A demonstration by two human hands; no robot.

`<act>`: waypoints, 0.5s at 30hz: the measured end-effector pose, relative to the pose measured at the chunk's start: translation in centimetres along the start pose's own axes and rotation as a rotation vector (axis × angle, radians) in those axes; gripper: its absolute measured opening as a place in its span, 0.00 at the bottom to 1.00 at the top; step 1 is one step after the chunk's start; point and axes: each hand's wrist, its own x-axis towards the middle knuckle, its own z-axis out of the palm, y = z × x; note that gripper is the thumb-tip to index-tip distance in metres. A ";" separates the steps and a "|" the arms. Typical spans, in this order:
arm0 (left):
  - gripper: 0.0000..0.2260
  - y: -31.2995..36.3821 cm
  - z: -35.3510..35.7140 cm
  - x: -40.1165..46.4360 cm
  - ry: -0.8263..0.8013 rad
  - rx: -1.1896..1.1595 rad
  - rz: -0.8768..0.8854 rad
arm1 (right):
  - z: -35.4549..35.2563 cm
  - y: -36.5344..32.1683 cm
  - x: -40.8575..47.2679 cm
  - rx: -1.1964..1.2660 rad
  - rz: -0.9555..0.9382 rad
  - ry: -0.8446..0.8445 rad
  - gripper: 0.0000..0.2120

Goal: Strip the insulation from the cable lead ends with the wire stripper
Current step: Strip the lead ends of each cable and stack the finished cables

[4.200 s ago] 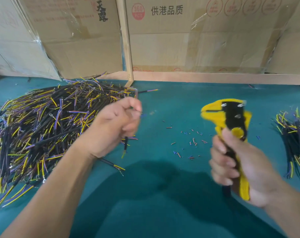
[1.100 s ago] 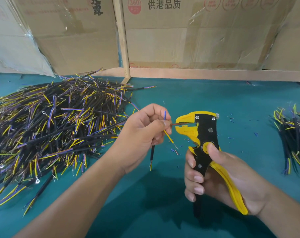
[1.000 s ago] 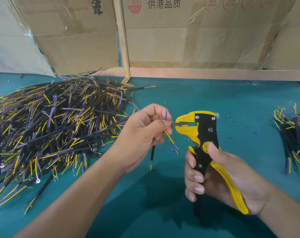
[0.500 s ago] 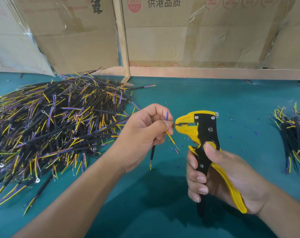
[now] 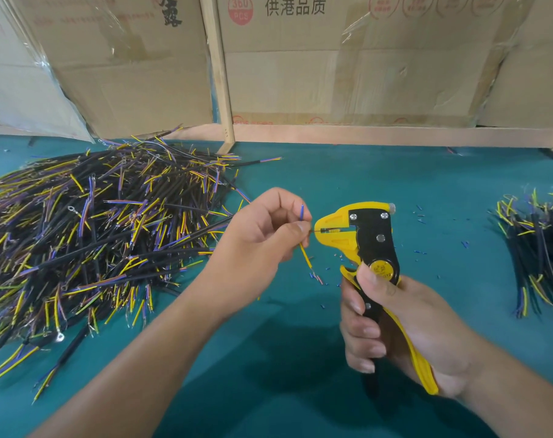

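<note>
My left hand point(image 5: 259, 235) pinches a short black cable between thumb and forefinger. Its blue lead point(image 5: 301, 211) sticks up, its yellow lead point(image 5: 306, 256) hangs down, and a third lead runs sideways into the closed jaws of the yellow and black wire stripper point(image 5: 360, 235). My right hand point(image 5: 398, 324) grips the stripper's handles, thumb on the round yellow pivot, handles squeezed close together. The cable's black sheath is mostly hidden behind my left hand.
A big heap of black cables with yellow and purple leads point(image 5: 88, 235) covers the left of the green table point(image 5: 347, 172). A smaller bundle point(image 5: 540, 245) lies at the right edge. Tiny insulation scraps point(image 5: 316, 278) are scattered between my hands. Cardboard boxes point(image 5: 347, 58) stand behind.
My right hand has squeezed the handles and the stripper jaws have closed on the lead. Earlier my left hand brought the cable from the heap to the jaws.
</note>
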 end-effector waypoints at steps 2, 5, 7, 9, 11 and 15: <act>0.04 0.0 0.1 0.0 0.001 0.033 0.015 | 0.2 0.0 0.1 -0.021 -0.004 0.042 0.28; 0.02 -0.2 0.4 -0.1 0.010 0.069 0.025 | 0.4 0.0 0.0 -0.065 -0.004 0.104 0.29; 0.02 -0.2 0.6 -0.1 0.024 0.087 0.043 | 0.5 0.1 0.0 -0.073 -0.013 0.119 0.29; 0.02 -0.2 0.7 -0.2 0.053 0.110 0.058 | 0.6 0.3 0.2 -0.063 -0.017 0.111 0.29; 0.02 -0.1 0.8 -0.2 0.079 0.116 0.064 | 0.5 0.2 0.3 -0.056 -0.018 0.091 0.29; 0.02 0.2 0.2 0.0 0.073 0.094 0.027 | 0.0 -0.4 0.3 -0.072 -0.013 0.070 0.29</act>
